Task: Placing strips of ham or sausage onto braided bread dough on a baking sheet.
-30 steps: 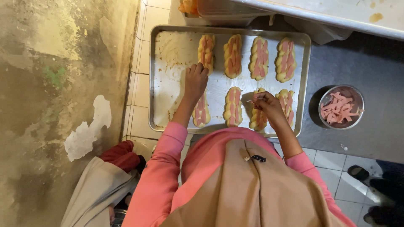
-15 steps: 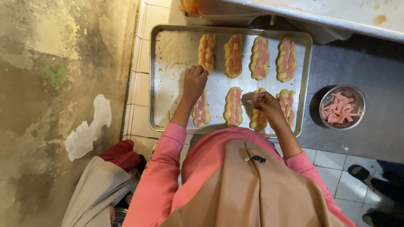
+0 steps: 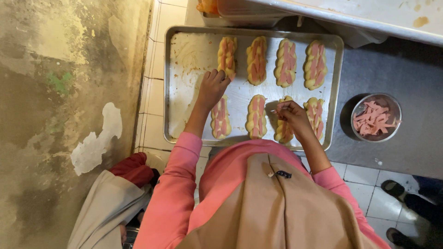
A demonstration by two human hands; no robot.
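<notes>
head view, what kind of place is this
Probably a small bakery or food-prep kitchen. A metal tray holds eight shaped dough pieces topped with pink meat strips, a bowl of more strips sits beside it, and the counter is tiled.

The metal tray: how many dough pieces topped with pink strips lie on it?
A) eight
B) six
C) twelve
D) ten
A: the metal tray holds two rows of four dough pieces, with the left hand and right hand over the near row.
</notes>
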